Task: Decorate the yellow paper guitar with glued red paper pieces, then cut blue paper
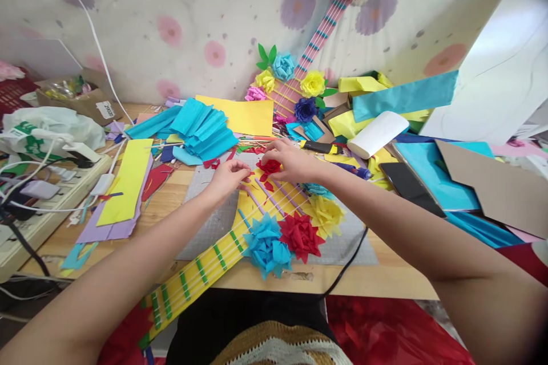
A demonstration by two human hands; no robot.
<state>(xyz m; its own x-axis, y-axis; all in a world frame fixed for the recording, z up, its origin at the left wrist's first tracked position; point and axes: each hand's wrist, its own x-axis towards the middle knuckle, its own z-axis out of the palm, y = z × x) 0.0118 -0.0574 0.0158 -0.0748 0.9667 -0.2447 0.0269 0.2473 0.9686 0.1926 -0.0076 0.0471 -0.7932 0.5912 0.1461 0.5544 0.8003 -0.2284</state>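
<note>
A yellow paper guitar (205, 265) with white strings and green frets lies slantwise on a grey cutting mat (355, 242), its neck toward me at lower left. Over its body, my right hand (293, 161) has its fingers closed around a small red paper flower (269, 168). Just left of that flower, my left hand (230, 178) is closed with fingertips together; whatever may be between them is hidden. A blue paper flower (269, 245), a larger red flower (302, 236) and a yellow flower (327, 215) sit along the body's near side.
A pink paper guitar (319, 40) leans on the back wall. Blue crepe paper (201, 128) lies behind my hands. At right are a glue gun (353, 170), a phone (411, 188) and cardboard (500, 182); a power strip (55, 211) with cables stands at left.
</note>
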